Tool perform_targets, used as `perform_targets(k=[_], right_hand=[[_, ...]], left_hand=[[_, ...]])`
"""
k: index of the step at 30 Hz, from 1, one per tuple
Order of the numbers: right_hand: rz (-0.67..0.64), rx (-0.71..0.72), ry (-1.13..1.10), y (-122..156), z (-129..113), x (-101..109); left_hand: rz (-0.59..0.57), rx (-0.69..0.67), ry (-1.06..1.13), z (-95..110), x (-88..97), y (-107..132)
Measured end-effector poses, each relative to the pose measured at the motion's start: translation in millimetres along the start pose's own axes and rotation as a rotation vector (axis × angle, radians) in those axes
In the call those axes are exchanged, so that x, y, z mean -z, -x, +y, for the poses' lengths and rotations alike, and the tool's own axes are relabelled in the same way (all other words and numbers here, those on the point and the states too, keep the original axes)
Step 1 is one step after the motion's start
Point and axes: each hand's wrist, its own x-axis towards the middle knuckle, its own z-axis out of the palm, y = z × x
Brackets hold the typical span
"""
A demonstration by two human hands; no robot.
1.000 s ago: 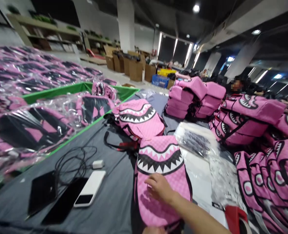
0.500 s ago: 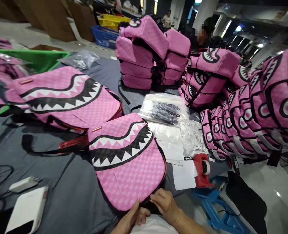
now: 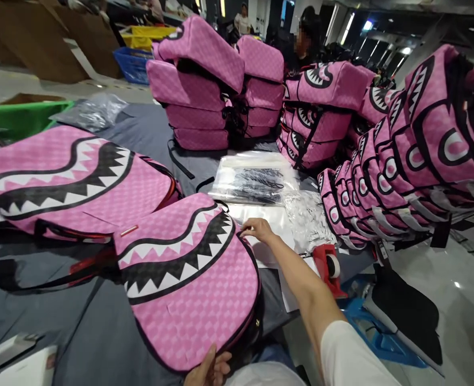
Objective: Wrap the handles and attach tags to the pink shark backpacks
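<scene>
A pink backpack (image 3: 196, 300) with a black-and-white shark-mouth print lies face up in front of me, its bottom end towards me. My left hand (image 3: 210, 367) grips its near edge, thumb on the pink face and fingers curled at the side. At the upper right edge of the same bag, my right hand (image 3: 257, 229) has its fingers pinched together by the dark seam; what lies between the fingertips is too small to tell. A small metallic piece shows on the bag's dark right side. A second pink backpack (image 3: 72, 177) lies to the left.
Stacks of pink bags (image 3: 196, 102) stand at the back, with a leaning row (image 3: 389, 166) on the right. Clear plastic sleeves (image 3: 256, 179), a red tape dispenser (image 3: 328, 271) and white papers lie between. A blue stool (image 3: 377, 332) stands right; a white power bank (image 3: 28, 370) lies lower left.
My right hand has moved from the bag's near edge up to its upper right edge, the arm now stretched forward. My left hand stays at the near edge. The view has shifted right.
</scene>
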Motion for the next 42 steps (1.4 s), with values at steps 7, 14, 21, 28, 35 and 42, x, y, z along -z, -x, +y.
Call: perform_targets(k=[7,14,21,28,35,42], right_hand=[[0.064,-0.375,-0.007,163,-54,-28],[0.028,-0.440,-0.053,263,-129,-68],[0.122,-0.270,-0.038,188,-98,12],[0.423,0.105,-0.154,36,-172,169],[0.325,0.395,-0.017,-68,-180,180],[0.008,0.456,-0.052,-45,-234,205]], left_hand=[[-0.261,-0.432,-0.684,14,-2.4,25],[-0.490,-0.479,-1.218,25,-61.2,-2],[-0.632,-0.613,-1.071,120,-103.0,84],[-0.662,-0.594,-0.665,270,-115.8,220],[-0.153,-0.801,-0.202,328,-117.0,219],[-0.074,-0.872,-0.084,347,-115.4,194]])
